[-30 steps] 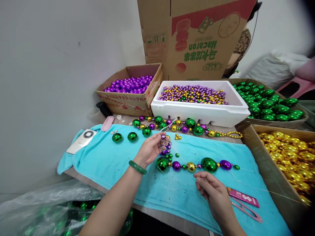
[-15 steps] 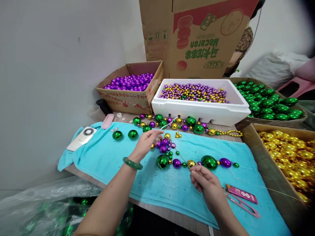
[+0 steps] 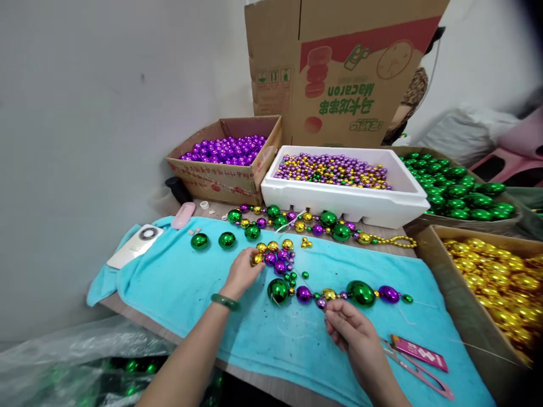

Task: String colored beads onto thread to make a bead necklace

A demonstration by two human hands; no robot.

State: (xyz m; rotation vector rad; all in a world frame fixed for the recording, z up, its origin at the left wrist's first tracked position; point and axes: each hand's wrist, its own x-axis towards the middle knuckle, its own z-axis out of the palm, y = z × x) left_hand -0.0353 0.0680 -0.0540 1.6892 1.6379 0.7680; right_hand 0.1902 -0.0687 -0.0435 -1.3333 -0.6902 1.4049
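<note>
My left hand (image 3: pixel 242 274), wearing a green bangle, has its fingers closed around a gold bead (image 3: pixel 257 259) at the left of a small bead pile. Purple beads (image 3: pixel 280 267) and small green beads (image 3: pixel 293 277) lie in that pile. My right hand (image 3: pixel 354 333) pinches a thin string, mostly hidden by the fingers, with a small light purple bead (image 3: pixel 321 303) at the fingertips. Just beyond lies a strung row with a large green bead (image 3: pixel 361 293), a purple bead (image 3: pixel 389 294) and a gold bead (image 3: pixel 329 294). Another large green bead (image 3: pixel 278 290) sits at its left end.
A turquoise towel (image 3: pixel 178 277) covers the table. Behind it lie a finished-looking bead strand (image 3: pixel 341 232) and a white foam box (image 3: pixel 339 200) of small beads. Cartons hold purple beads (image 3: pixel 229 151) and gold beads (image 3: pixel 492 282). Pink thread snips (image 3: pixel 424 376) and a phone (image 3: pixel 136 246) rest on the towel.
My left hand has moved down and left, from above the pile to the gold bead. A light purple bead now shows at my right fingertips. The view has tilted slightly.
</note>
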